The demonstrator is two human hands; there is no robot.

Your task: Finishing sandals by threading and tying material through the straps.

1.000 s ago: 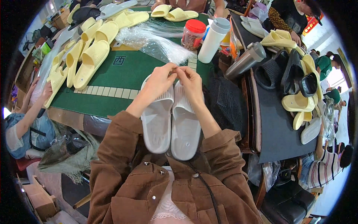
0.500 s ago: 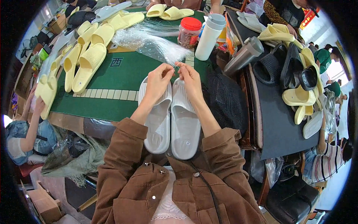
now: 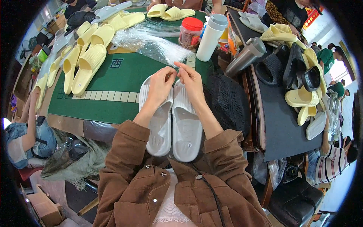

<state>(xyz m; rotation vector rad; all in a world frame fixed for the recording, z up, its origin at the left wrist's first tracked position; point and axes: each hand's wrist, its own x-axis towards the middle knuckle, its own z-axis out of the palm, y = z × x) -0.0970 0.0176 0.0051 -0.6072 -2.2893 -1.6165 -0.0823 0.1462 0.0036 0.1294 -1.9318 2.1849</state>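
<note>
Holding our left hand (image 3: 162, 84) and right hand (image 3: 190, 81) close over grey slippers (image 3: 187, 130), we cannot tell if either grip is closed. Clear strands (image 3: 164, 45) lie beyond it.

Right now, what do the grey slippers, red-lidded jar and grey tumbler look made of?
Grey slippers: probably moulded foam or rubber, matte; ribbed straps.
Red-lidded jar: clear, glossy plastic or glass; brown contents show through.
Grey tumbler: likely metal, satin; streaky highlights along its side.
</note>
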